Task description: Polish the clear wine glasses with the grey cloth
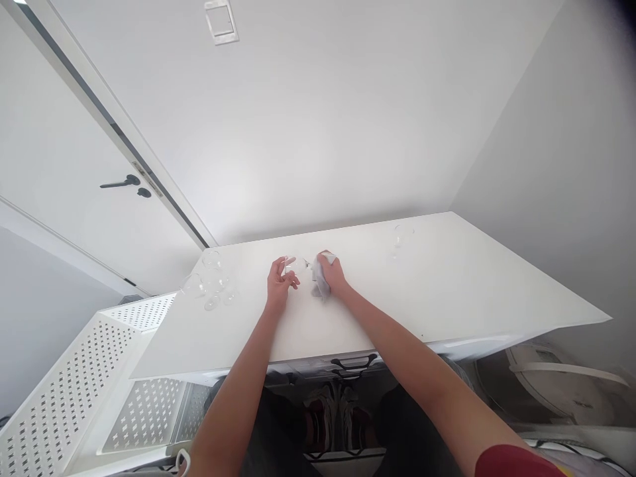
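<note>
One camera sits on the person's head, up above the near side of the white table [397, 305]. It looks forward and down at the table. It is near enough to see the left hand [279, 281] and the right hand [334, 273] over the table, yet high enough to fit in all four table corners. The wall [348, 119] behind the table fills the top, and shoes [325, 414] below its near edge show at the bottom.

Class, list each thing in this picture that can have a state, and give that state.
Held glass: tipped sideways, in the left hand
Cloth: bunched in the right hand
Glasses at left: upright, grouped together
Glass at right: upright, standing alone
Door: unclear whether shut or ajar
Drawer: looks shut
Light switch: setting unclear
</note>
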A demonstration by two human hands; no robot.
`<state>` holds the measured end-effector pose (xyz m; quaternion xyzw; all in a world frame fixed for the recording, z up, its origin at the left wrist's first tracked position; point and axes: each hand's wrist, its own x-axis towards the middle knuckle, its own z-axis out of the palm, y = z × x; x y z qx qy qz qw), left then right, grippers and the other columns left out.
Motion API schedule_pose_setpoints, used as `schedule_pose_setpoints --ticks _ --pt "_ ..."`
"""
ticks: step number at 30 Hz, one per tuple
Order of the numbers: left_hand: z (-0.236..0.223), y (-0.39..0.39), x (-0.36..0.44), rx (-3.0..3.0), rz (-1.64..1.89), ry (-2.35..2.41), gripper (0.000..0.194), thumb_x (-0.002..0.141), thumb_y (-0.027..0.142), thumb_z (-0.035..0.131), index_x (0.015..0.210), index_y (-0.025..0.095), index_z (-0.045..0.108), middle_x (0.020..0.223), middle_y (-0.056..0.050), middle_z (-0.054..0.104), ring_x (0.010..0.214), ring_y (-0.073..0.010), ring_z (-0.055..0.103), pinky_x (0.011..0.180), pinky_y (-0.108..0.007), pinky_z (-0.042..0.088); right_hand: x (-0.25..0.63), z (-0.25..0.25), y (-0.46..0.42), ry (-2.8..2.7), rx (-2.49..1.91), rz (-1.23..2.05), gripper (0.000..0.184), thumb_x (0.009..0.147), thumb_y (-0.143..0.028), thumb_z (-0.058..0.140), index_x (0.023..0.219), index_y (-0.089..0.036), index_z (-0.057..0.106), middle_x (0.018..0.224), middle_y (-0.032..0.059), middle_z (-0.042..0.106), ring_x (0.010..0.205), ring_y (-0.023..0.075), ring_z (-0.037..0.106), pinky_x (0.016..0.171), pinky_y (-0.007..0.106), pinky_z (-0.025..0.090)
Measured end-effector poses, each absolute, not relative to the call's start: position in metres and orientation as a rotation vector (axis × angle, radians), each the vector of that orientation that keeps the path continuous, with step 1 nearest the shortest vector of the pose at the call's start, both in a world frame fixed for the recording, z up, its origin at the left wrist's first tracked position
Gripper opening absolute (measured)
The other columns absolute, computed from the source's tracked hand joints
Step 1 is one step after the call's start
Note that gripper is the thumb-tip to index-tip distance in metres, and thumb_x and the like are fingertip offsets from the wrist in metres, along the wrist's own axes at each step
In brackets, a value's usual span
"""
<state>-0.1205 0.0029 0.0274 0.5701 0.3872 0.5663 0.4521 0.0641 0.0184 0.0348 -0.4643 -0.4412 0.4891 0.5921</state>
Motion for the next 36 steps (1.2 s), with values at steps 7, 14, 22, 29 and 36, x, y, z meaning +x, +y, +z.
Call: schedule_pose_setpoints --ticks 7,14,22,29,36 --pt "0.027 0.006 -0.126 1.357 1.444 0.872 0.054 0.088 0.049 0.071 0.135 0.032 0.051 0.153 -0.015 0.050 0.061 -0.0082 0.059 0.059 -0.031 0.054 0.064 0.042 0.007 -1.326 -0.907 0.844 0.025 0.087 -0.049 0.062 0.088 -0.024 0.061 0.088 0.0030 0.060 0.080 0.0172 0.054 0.075 0.030 0.049" --pt "0.023 0.008 -0.130 1.392 1.428 0.888 0.058 0.082 0.046 0.077 0.132 0.031 0.054 0.147 -0.015 0.055 0.055 -0.0051 0.049 0.058 -0.030 0.051 0.062 0.034 0.018 -0.910 -1.065 1.382 0.035 0.083 -0.057 0.061 0.085 -0.023 0.058 0.065 -0.0009 0.054 0.056 0.0158 0.051 0.050 0.027 0.044" --pt "0.023 0.009 -0.129 1.264 1.470 0.884 0.053 0.088 0.053 0.069 0.134 0.028 0.060 0.132 -0.013 0.062 0.059 -0.0071 0.053 0.056 -0.029 0.047 0.065 0.040 0.006 -1.353 -0.899 1.037 0.042 0.089 -0.067 0.059 0.088 -0.024 0.063 0.067 -0.0018 0.051 0.063 0.0145 0.043 0.062 0.028 0.041" --pt "0.029 0.006 -0.129 1.045 1.557 0.787 0.044 0.087 0.052 0.072 0.120 0.024 0.070 0.118 -0.010 0.065 0.052 -0.0021 0.039 0.048 -0.023 0.037 0.065 0.031 0.018 -0.983 -0.971 1.543 0.047 0.076 -0.066 0.075 0.087 -0.022 0.064 0.079 0.0035 0.066 0.076 0.0201 0.060 0.072 0.032 0.051" --pt "0.031 0.007 -0.125 0.940 1.522 0.825 0.043 0.082 0.049 0.077 0.115 0.021 0.074 0.105 -0.008 0.066 0.050 -0.0009 0.030 0.042 -0.019 0.030 0.069 0.040 0.009 -1.068 -0.741 2.001 0.055 0.089 -0.072 0.055 0.097 -0.020 0.072 0.094 0.0100 0.075 0.094 0.0263 0.068 0.083 0.035 0.055"
